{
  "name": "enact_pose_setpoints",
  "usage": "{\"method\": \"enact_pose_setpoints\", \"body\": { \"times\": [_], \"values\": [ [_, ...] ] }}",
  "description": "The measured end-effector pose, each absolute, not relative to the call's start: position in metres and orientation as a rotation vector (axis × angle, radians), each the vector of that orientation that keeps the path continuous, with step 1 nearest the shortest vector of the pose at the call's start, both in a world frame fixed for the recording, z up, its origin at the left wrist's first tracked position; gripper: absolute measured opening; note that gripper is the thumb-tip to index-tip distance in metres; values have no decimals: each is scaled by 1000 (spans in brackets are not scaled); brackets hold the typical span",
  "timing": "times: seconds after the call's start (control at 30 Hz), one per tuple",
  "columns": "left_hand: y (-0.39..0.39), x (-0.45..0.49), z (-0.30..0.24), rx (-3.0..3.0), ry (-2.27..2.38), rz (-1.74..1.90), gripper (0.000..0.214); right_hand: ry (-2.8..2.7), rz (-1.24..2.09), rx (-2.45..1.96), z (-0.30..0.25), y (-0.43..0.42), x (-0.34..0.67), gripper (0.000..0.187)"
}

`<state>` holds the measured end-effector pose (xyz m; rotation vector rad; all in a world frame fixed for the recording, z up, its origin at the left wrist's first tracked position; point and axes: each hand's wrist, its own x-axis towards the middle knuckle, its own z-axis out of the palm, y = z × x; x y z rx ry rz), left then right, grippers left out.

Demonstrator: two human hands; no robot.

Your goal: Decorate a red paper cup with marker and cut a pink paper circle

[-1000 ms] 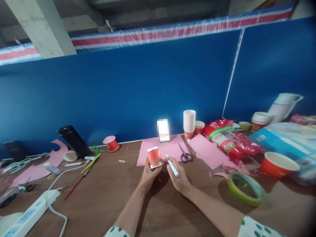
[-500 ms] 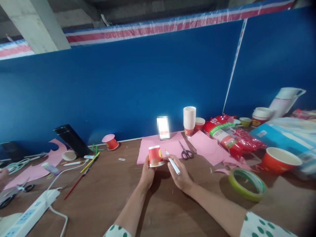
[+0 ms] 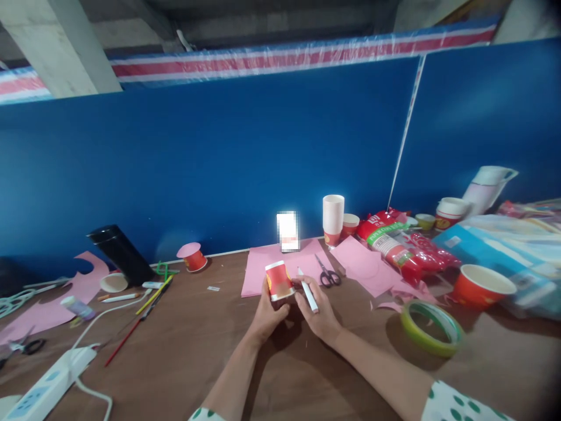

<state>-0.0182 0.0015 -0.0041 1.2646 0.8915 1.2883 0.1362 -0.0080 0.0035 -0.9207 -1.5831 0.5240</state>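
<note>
My left hand [image 3: 268, 313] is closed around a red paper cup [image 3: 279, 282], which has a white band at its top and tilts slightly. A white marker [image 3: 309, 297] is in my right hand [image 3: 321, 316], its thin end pointing up and away from me. The right fingertips come close to the cup's right side; whether they touch it I cannot tell. Beyond the cup lie pink paper sheets [image 3: 256, 275] on the brown table, with dark-handled scissors [image 3: 328, 276] on their right part.
A stack of white cups [image 3: 333, 219] stands behind. On the right are a red cup bag [image 3: 388, 240], a tape roll [image 3: 432, 328] and an orange-red cup [image 3: 482, 286]. Leftward are a black bottle [image 3: 123, 251], a red cup with a pink disc [image 3: 193, 257] and a power strip [image 3: 48, 386].
The cup has tipped a little in my left hand, whose thumb now shows below it. The marker stays in my right hand. The whole view has shifted slightly.
</note>
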Motion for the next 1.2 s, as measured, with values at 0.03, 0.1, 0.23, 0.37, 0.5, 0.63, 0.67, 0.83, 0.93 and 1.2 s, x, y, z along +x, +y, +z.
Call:
{"method": "enact_pose_setpoints", "body": {
  "times": [0.03, 0.1, 0.23, 0.37, 0.5, 0.63, 0.67, 0.83, 0.93, 1.2],
  "values": [
    [0, -19, -1, 1262, 858, 1260, 88, -1586, 510, -924, 2, -7, 136, 28],
    [-2, -20, 5, 1248, 787, 1206, 93, -1592, 484, -930, 0, -6, 136, 30],
    [-2, -22, 5, 1276, 782, 1239, 90, -1610, 464, -941, -4, -6, 136, 28],
    [4, -21, -8, 1146, 781, 1386, 65, -1652, 446, -917, -5, -6, 136, 27],
    [10, -16, -16, 991, 682, 1396, 52, -1659, 430, -912, -6, -6, 134, 29],
    [14, -16, -20, 896, 639, 1420, 56, -1663, 395, -906, -6, -7, 132, 32],
    [15, -17, -21, 884, 643, 1424, 55, -1668, 388, -899, -5, -7, 131, 32],
    [16, -20, -22, 835, 711, 1418, 52, -1678, 377, -904, -4, -8, 132, 32],
    [15, -20, -21, 827, 721, 1408, 49, -1682, 394, -928, -6, -6, 133, 31],
    [14, -20, -18, 756, 723, 1409, 47, -1696, 432, -945, -8, -6, 132, 29]
  ]
}}
